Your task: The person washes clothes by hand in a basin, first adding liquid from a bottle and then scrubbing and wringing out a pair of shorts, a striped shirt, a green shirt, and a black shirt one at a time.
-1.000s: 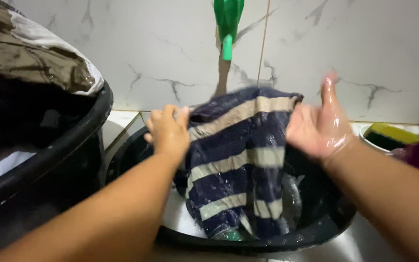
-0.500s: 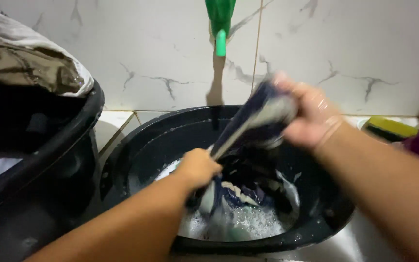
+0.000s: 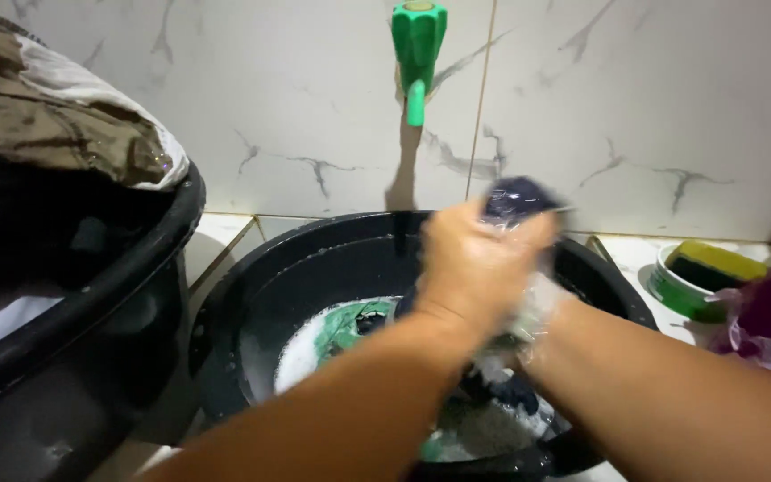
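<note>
Both hands, left hand point(image 3: 475, 268) over right hand point(image 3: 533, 308), clench the dark garment point(image 3: 515, 198); suds may splash beyond the black basin point(image 3: 225, 312).

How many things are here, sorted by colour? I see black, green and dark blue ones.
Black: 2, the wash basin and the laundry tub.
Green: 2, the tap and the small dish holding a sponge.
Dark blue: 1, the wet garment, gripped by the left hand and right hand.
Total: 5.
</note>
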